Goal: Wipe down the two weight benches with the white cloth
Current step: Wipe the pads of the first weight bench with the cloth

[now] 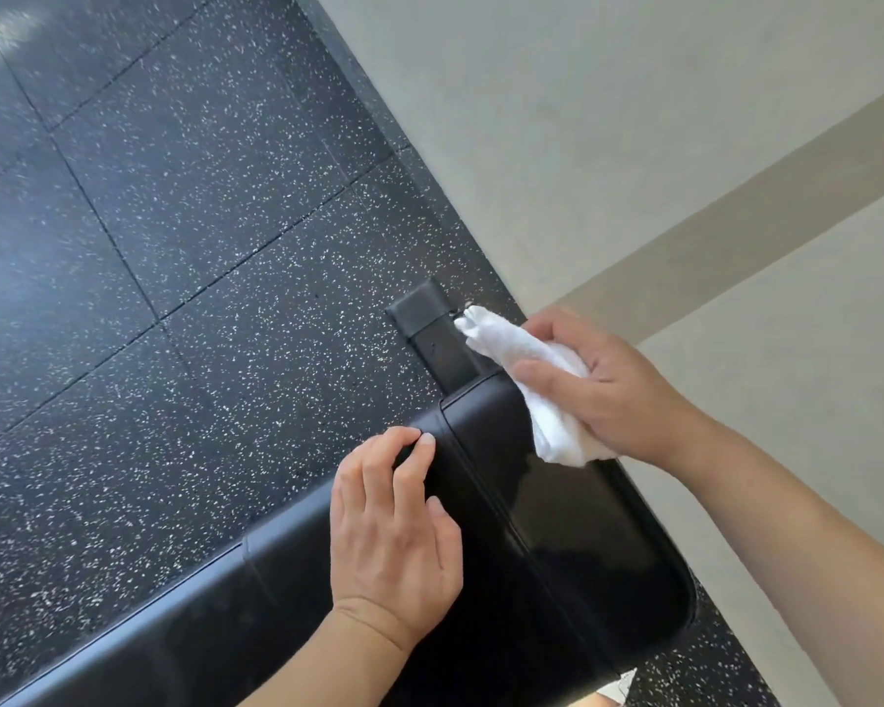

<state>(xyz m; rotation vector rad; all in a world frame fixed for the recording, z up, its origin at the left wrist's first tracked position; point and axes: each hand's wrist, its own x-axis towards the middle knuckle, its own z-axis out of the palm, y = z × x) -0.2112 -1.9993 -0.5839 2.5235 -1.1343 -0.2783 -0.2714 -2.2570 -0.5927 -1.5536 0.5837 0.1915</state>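
A black padded weight bench (583,543) runs from the lower left to the centre right, its glossy end pad close to the wall. My right hand (618,390) grips a bunched white cloth (526,369) and holds it against the far end of the pad. One tail of the cloth reaches over the bench's black metal foot (432,329). My left hand (394,528) rests on the pad's near edge, its fingers curled over the seam. Only one bench is in view.
Black rubber floor tiles with white specks (174,247) fill the left and top. A pale wall (685,119) with a tan band stands right behind the bench end, a dark skirting strip at its base. A small white scrap (623,683) lies by the bench's lower edge.
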